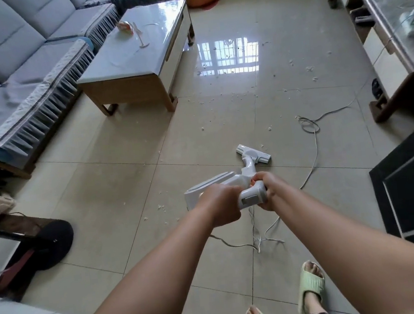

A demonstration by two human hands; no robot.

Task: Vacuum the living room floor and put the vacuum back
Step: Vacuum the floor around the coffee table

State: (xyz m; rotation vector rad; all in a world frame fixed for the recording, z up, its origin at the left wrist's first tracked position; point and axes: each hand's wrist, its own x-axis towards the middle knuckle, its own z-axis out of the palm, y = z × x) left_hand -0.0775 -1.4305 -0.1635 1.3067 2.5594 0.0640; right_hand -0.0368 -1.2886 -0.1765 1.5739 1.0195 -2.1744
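Both hands (left hand (pixel 221 201), right hand (pixel 269 188)) gripping the vacuum (pixel 231 179); cord (pixel 308 129), crumbs (pixel 309 69), coffee table (pixel 138 61) ahead.

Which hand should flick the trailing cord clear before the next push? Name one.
Left. The right hand grips the vacuum at its handle and steers. The left hand only steadies the body, and the cord loops on the floor just below it.
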